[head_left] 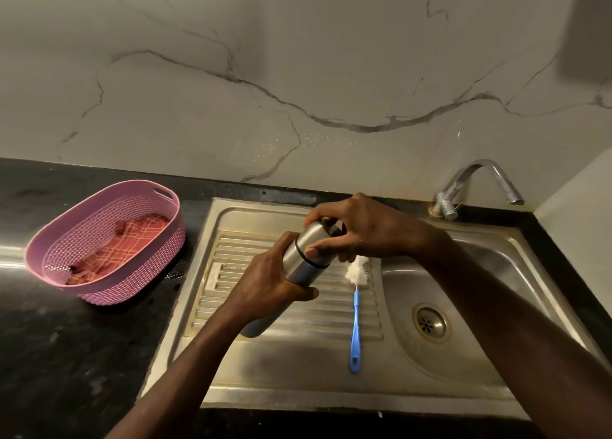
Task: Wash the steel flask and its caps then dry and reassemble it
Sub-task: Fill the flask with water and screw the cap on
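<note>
The steel flask point(299, 263) is being held tilted above the ribbed drainboard of the sink point(231, 218), body wrapped by the left hand point(265, 281), fingers curled round it. The outer cap point(316, 243) is being gripped by the right hand point(351, 231), thumb and fingers pinched round its rim. Step is being judged as cap removal ahead of washing; whether the cap is being turned off or on cannot be told for sure. Tap point(477, 183) is not running, basin looks dry, so washing is likely not yet begun. Next move is being judged to call for a firm counter-twist, flask body held steady, cap then set down within reach. A bottle brush point(356, 301) with blue handle is lying on the drainboard just beside the flask. A pink basket point(132, 279) with a checked cloth point(132, 236) is sitting on the table, well apart. No brand, label or writing can be read anywhere.
</note>
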